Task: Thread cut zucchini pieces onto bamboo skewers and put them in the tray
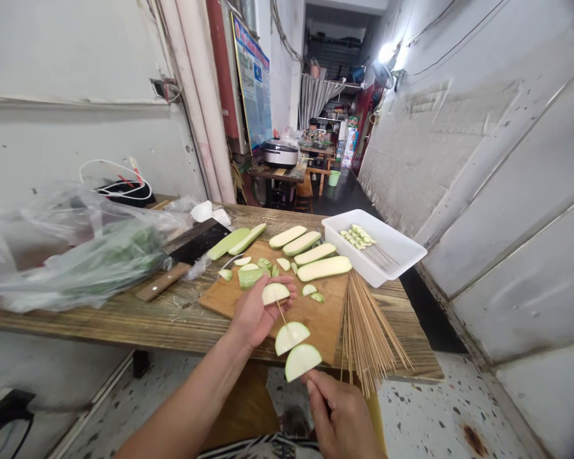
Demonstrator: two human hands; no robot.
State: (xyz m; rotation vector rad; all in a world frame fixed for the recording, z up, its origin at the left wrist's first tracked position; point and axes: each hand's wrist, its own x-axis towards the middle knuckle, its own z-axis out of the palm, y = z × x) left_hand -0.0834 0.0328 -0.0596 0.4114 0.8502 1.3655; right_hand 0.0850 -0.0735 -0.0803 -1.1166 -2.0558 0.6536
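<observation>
My left hand (263, 312) holds a half-round zucchini slice (275, 294) at the tip of a thin wooden skewer (282, 313). Two more half-round slices (292, 338) sit farther down the same skewer. My right hand (337, 408) is closed around the skewer's lower end, just below the last slice (303, 362). Behind my left hand, a wooden cutting board (316, 319) bears cut pieces (251, 275) and several halved zucchini (324, 268). A fan of bare skewers (366, 338) lies at the board's right, jutting over the table's front edge.
A white plastic tub (382, 274) with filled skewers (358, 236) stands at the back right. A cleaver (198, 245) lies left of the board, beside clear plastic bags (90, 255) of greens. The wooden table (100, 324) ends close to my body.
</observation>
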